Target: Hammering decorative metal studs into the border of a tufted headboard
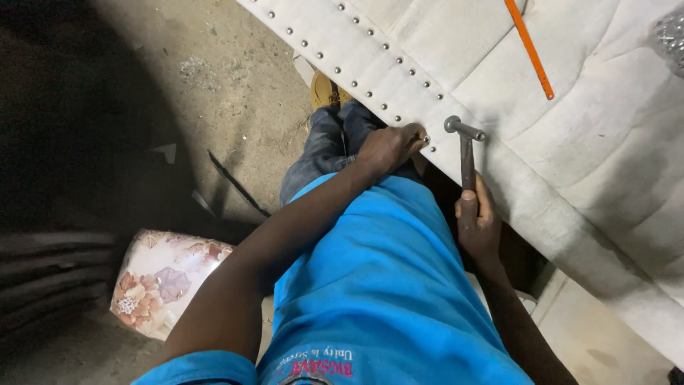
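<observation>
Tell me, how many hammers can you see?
1. The hammer is in the right hand, its metal head up against the edge of the white padded panel, near the left hand. Others could be hidden out of view.

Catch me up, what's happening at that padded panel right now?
A person in a blue shirt is working along the edge of a white upholstered panel trimmed with a double row of round metal studs. The left hand pinches a stud against the panel edge, at the end of the row. The right hand grips a slim metal tack hammer, its head just beside that stud. An orange rod lies on the panel, and a floral cushion sits on the dirt floor.
</observation>
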